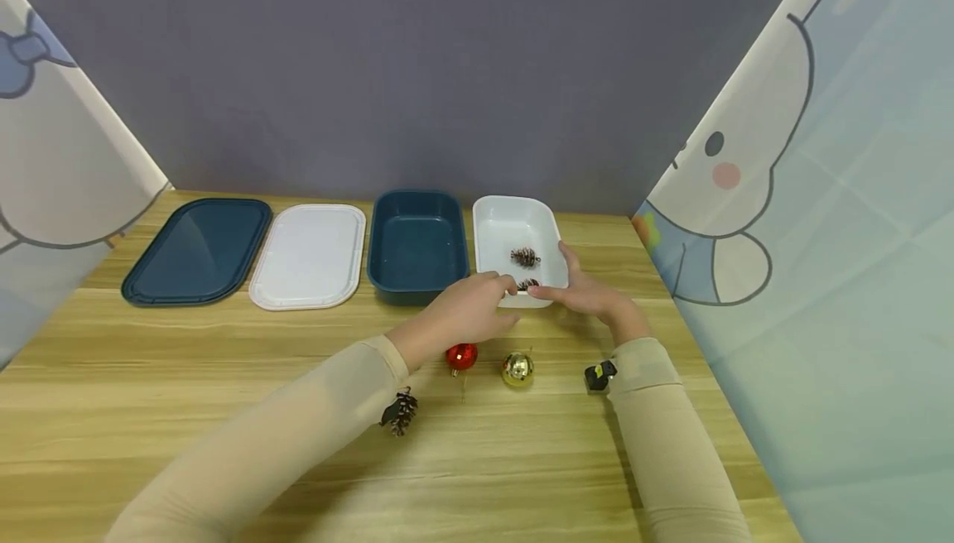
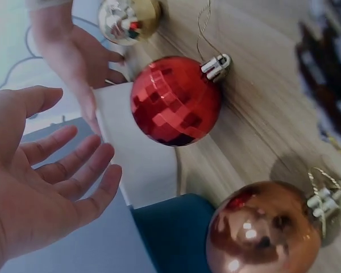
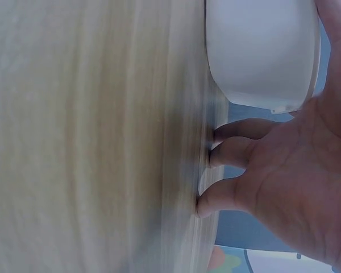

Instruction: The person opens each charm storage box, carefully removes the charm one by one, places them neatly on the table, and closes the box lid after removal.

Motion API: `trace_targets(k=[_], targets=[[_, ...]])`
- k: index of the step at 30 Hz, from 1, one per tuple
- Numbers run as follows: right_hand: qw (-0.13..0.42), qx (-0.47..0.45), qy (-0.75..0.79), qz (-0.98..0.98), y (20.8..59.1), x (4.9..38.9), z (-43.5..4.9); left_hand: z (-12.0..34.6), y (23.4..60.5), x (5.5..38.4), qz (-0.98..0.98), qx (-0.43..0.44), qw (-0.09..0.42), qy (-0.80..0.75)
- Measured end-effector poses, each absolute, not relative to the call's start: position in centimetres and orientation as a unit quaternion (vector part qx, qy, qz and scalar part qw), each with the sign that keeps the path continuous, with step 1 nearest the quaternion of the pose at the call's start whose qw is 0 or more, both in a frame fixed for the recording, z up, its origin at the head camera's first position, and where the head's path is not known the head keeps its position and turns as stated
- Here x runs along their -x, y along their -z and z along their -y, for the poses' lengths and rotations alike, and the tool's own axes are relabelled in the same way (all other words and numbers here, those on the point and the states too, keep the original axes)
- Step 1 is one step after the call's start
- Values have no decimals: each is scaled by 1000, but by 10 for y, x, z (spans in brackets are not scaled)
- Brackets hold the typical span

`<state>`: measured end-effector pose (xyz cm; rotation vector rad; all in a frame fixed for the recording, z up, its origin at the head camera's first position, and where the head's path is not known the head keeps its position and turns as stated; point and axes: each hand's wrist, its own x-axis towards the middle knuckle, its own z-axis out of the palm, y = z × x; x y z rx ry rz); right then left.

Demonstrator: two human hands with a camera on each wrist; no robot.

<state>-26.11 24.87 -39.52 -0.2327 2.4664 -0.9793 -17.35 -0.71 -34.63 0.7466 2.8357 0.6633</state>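
Observation:
My left hand [image 1: 477, 307] hovers at the near end of a white container [image 1: 510, 233], its fingers loosely spread and nothing in them. In the left wrist view the palm is bare beside a red faceted ball ornament [image 2: 176, 101]. My right hand [image 1: 589, 290] holds the container's near right corner, thumb over the near rim. In the right wrist view its other fingertips [image 3: 207, 205] touch the table beside the container's white wall [image 3: 261, 51]. Two pine cones are inside: one pine cone [image 1: 525, 257] mid-floor, another pine cone [image 1: 528, 284] partly hidden by the near rim.
A gold ball ornament [image 1: 517, 369] lies right of the red one. A copper ball ornament [image 2: 264, 227] is hidden from the head view. Another pine cone [image 1: 405, 412] sits by my left sleeve. A dark blue container [image 1: 417, 278], a white lid [image 1: 307, 257] and a dark blue lid [image 1: 197, 253] stand leftward.

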Motion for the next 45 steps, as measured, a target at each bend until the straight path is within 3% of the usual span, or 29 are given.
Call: trace_targets(k=[10,17,45], targets=[[231,90,364,-898,395,262,-245,-6,364,204,-956,-234,31,-174],[233,87,371,-895,395,262,-245,-7,362,227,-956,-202,61,-203],[241,86,379,-889,393,259,-246,-6,356,262,-928,-305,103,-187]])
